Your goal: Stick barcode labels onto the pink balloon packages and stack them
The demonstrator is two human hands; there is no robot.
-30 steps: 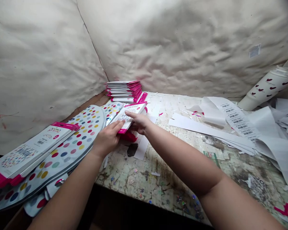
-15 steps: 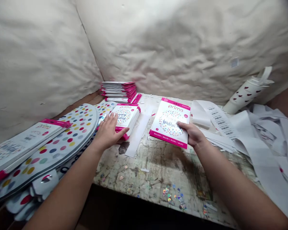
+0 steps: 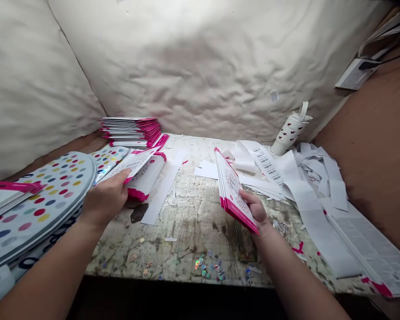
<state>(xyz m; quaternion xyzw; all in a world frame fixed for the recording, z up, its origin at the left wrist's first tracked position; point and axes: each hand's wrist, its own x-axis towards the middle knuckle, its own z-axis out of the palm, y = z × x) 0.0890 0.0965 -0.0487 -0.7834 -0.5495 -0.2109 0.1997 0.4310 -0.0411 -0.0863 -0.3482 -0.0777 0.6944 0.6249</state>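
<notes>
My left hand (image 3: 107, 198) is closed on the edge of a balloon packet (image 3: 142, 161), which is tilted up off a short stack of packets (image 3: 150, 174). The fingertips are partly hidden behind it. Above the middle of the table, my right hand (image 3: 255, 211) grips a few white and pink balloon packets (image 3: 232, 189) together, turned so that their edges show. A taller pile of the same packets (image 3: 131, 132) stands behind, against the wall. To the left lie flat dotted balloons (image 3: 53, 186), with more packets (image 3: 11, 195) on top.
A white tumbler with hearts (image 3: 289, 132) leans at the back right. Beside it run curled paper strips (image 3: 306, 213) and a barcode label strip (image 3: 268, 166). Packets (image 3: 370, 253) lie at the right edge. Loose sequins (image 3: 210, 269) dot the table's front edge. A power socket (image 3: 356, 73) is on the right wall.
My left hand has gone from resting flat on the short stack to lifting a packet's edge. The packets in my right hand have turned from face-on to edge-on. The view has swung right.
</notes>
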